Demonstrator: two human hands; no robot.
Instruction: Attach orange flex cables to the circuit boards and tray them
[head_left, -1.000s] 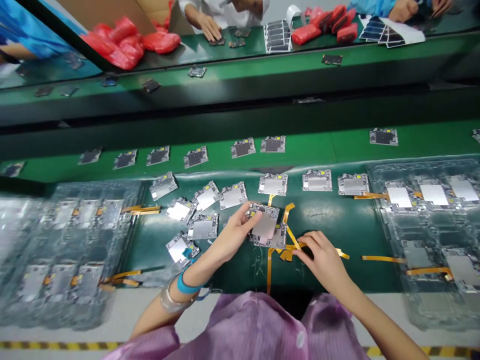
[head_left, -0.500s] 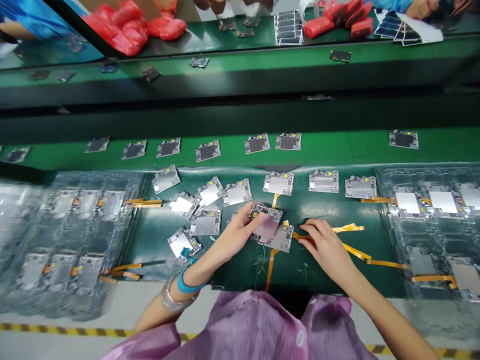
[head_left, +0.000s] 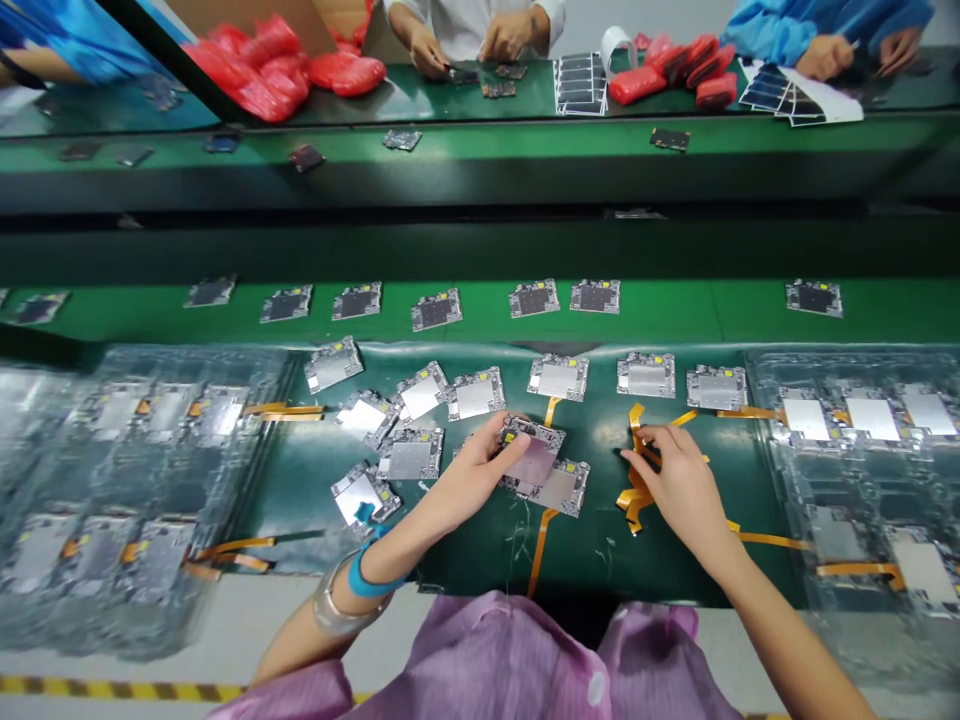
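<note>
Silver board [head_left: 534,462] in left fingers [head_left: 491,428]; thumb [head_left: 513,456] atop

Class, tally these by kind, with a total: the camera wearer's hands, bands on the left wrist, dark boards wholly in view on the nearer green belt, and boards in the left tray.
Hands: 2 (left hand, right hand)
Bands: 2 (blue band, silvery bangle)
Dark boards on the nearer belt: 8
Tray boards in the left tray: 6
Total: 18
</note>
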